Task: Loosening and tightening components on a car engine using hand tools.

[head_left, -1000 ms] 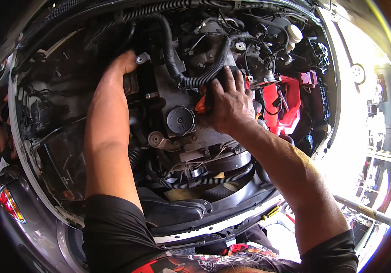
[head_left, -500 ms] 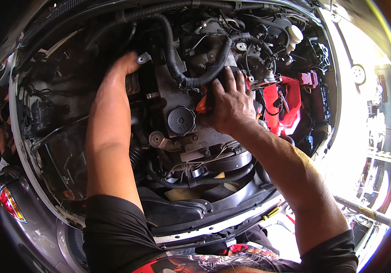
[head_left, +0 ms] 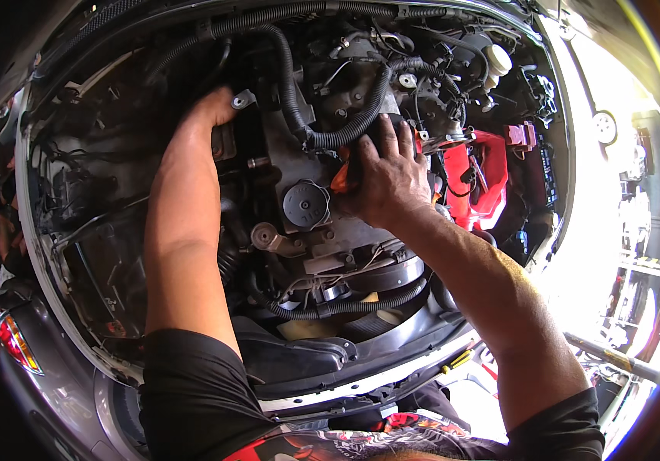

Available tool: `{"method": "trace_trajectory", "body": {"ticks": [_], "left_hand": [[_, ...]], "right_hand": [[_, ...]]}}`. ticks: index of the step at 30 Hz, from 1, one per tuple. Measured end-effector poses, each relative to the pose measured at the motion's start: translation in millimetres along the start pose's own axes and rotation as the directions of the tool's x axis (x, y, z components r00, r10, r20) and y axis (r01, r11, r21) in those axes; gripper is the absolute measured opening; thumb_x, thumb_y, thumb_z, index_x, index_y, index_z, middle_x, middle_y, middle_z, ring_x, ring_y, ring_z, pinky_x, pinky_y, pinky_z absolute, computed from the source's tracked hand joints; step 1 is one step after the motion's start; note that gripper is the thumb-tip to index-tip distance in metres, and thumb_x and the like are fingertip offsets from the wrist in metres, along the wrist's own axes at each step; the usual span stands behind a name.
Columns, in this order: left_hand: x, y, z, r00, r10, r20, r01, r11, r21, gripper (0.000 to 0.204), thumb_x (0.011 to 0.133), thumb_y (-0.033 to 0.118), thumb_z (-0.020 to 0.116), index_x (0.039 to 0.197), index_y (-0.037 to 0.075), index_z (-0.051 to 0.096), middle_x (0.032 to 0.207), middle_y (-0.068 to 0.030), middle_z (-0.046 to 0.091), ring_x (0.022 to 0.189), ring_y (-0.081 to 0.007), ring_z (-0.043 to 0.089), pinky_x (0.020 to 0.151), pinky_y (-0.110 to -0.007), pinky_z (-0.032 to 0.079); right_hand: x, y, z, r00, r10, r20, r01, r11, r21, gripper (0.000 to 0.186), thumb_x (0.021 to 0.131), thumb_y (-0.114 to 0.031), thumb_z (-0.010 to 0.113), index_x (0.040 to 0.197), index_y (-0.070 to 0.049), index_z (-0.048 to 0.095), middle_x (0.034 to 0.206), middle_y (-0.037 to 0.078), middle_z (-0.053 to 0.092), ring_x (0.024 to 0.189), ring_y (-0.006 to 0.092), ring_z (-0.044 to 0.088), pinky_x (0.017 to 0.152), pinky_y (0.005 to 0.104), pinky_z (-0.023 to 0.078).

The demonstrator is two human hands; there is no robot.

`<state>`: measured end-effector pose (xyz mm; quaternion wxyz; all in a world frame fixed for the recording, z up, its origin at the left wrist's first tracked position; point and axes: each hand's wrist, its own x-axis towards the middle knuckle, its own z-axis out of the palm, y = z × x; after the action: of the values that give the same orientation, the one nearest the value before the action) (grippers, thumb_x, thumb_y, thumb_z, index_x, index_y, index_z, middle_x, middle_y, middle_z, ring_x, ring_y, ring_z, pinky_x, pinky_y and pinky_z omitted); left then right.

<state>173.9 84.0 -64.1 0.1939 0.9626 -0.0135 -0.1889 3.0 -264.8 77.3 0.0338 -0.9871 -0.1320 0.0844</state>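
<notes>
My left hand (head_left: 214, 109) reaches down on the left side of the engine (head_left: 345, 234), beside a small metal bracket (head_left: 243, 99). Its fingers are out of sight in the dark gap, so what they touch cannot be seen. My right hand (head_left: 391, 173) lies over an orange and black object (head_left: 340, 179) on top of the engine, with the fingers bent over it. Most of that object is covered by the palm. A round black oil filler cap (head_left: 306, 204) sits on the engine cover, left of my right hand. A thick corrugated hose (head_left: 345, 137) loops just beyond my right fingers.
A bright red part (head_left: 487, 173) stands to the right of my right hand. A white-capped reservoir (head_left: 498, 58) is at the far right. The radiator shroud (head_left: 291, 357) and front body edge run close to me. Yellow-handled pliers (head_left: 459, 361) lie on that edge.
</notes>
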Motion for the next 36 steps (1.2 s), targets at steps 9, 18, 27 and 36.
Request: {"method": "trace_trajectory", "body": {"ticks": [9, 18, 27, 36], "left_hand": [[0, 1, 5, 0.999, 0.033, -0.016, -0.033, 0.999, -0.007, 0.044, 0.091, 0.032, 0.063, 0.125, 0.004, 0.070, 0.128, -0.0270, 0.067, 0.125, -0.0394, 0.063, 0.100, -0.047, 0.051], [-5, 15, 2, 0.999, 0.034, 0.001, -0.034, 0.999, -0.023, 0.038, 0.092, 0.028, 0.063, 0.118, 0.003, 0.073, 0.124, -0.0269, 0.069, 0.123, -0.0396, 0.065, 0.097, -0.046, 0.052], [-1, 7, 9, 1.000, 0.015, -0.027, -0.017, 0.999, -0.051, 0.039, 0.092, 0.028, 0.062, 0.121, 0.003, 0.072, 0.127, -0.0266, 0.068, 0.123, -0.0392, 0.065, 0.098, -0.047, 0.052], [-11, 15, -4, 1.000, -0.001, -0.009, 0.001, 1.000, -0.027, 0.044, 0.094, 0.031, 0.059, 0.128, 0.005, 0.069, 0.133, -0.0258, 0.065, 0.129, -0.0397, 0.061, 0.103, -0.046, 0.050]], "right_hand": [[0, 4, 2, 1.000, -0.003, 0.013, 0.003, 1.000, -0.003, 0.099, 0.067, -0.053, 0.087, 0.151, -0.023, 0.044, 0.165, 0.025, 0.026, 0.150, 0.0555, 0.025, 0.113, 0.0688, 0.035], [-1, 6, 1, 1.000, -0.006, -0.001, 0.006, 1.000, 0.009, 0.106, 0.064, -0.054, 0.089, 0.152, -0.019, 0.042, 0.165, 0.026, 0.026, 0.150, 0.0558, 0.024, 0.113, 0.0688, 0.035], [0, 4, 1, 1.000, 0.004, 0.012, -0.004, 1.000, 0.001, 0.101, 0.066, -0.052, 0.089, 0.150, -0.019, 0.044, 0.165, 0.025, 0.026, 0.150, 0.0548, 0.025, 0.115, 0.0678, 0.034], [-1, 3, 0, 1.000, -0.001, -0.001, 0.001, 1.000, 0.012, 0.099, 0.066, -0.051, 0.089, 0.149, -0.020, 0.045, 0.165, 0.025, 0.026, 0.151, 0.0548, 0.024, 0.114, 0.0682, 0.034]]}}
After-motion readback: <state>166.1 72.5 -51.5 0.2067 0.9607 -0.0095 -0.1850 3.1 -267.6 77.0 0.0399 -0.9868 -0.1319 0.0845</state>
